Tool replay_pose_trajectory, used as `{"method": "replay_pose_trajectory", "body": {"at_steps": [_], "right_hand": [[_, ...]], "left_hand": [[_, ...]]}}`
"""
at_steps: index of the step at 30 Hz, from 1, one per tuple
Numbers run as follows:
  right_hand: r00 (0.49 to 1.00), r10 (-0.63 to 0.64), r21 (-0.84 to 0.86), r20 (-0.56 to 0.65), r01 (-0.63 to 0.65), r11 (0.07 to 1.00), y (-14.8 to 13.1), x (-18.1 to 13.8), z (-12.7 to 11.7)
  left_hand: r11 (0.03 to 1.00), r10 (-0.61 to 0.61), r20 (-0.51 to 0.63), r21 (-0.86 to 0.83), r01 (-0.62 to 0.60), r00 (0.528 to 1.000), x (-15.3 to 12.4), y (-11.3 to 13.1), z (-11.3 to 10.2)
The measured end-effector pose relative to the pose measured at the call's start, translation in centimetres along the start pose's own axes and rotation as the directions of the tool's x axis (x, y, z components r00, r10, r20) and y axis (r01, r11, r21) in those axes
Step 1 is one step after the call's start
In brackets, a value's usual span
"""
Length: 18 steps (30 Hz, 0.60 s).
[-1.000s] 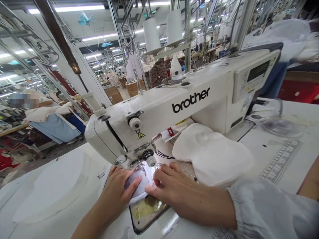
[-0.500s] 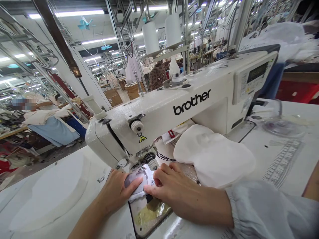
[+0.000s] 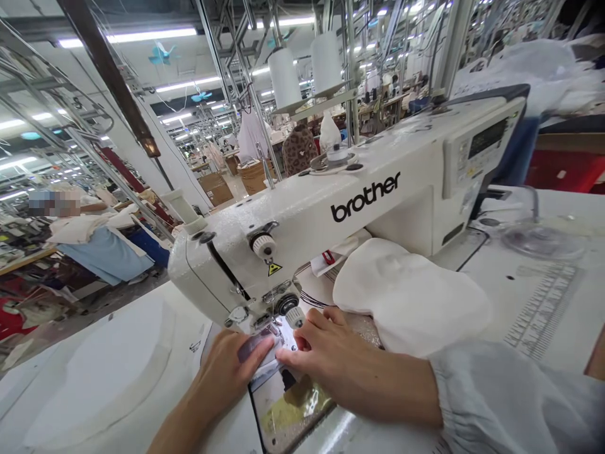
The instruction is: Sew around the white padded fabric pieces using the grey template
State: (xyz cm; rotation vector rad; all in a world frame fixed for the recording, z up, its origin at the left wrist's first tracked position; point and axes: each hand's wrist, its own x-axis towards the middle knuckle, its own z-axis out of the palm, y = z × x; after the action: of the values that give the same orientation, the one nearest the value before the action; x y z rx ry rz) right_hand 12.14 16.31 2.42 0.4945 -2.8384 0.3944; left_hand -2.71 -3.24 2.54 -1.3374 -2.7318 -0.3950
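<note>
A small piece of white fabric [image 3: 263, 364] lies on the machine bed beneath the needle area of a white sewing machine [image 3: 302, 217]. My left hand [image 3: 227, 362] presses on its left side, thumb stretched over the cloth and the other fingers partly hidden. From the right, my right hand [image 3: 333, 350] reaches in with curled fingers, thumb and forefinger pinched at the fabric's edge close to the presser foot. The hand itself hides part of that grip. Behind it, a larger stack of white cut pieces [image 3: 406, 293] rests under the machine arm.
White curved pieces [image 3: 104, 372] lie on the table at left. Thread cones [image 3: 285, 79] stand on a rack behind the machine. A clear round dish [image 3: 543, 239] and a printed ruler scale [image 3: 543, 302] are at right. A co-worker sits far left.
The fabric has shifted away from me under the needle area, so less of it shows between my hands. My left hand has moved slightly with it. The view has shifted a little.
</note>
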Motion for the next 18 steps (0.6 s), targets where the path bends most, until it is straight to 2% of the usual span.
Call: {"method": "replay_pose_trajectory", "body": {"at_steps": [6,12,18], "right_hand": [[1.0,-0.014,-0.007,-0.007,0.014,1.0,-0.1,-0.1,-0.5],[0.999,-0.039,-0.041,-0.034,0.038,0.998,-0.2,-0.2,-0.8],[0.997,-0.054,-0.038,-0.049,0.052,0.998,-0.2,-0.4,-0.8]], "left_hand": [[0.998,0.056,-0.079,-0.036,-0.059,0.995,-0.8,-0.2,0.2],[0.982,0.165,-0.103,-0.071,-0.173,0.981,-1.7,0.7,-0.1],[0.973,0.214,-0.122,-0.057,-0.222,0.969,-1.7,0.2,0.3]]}}
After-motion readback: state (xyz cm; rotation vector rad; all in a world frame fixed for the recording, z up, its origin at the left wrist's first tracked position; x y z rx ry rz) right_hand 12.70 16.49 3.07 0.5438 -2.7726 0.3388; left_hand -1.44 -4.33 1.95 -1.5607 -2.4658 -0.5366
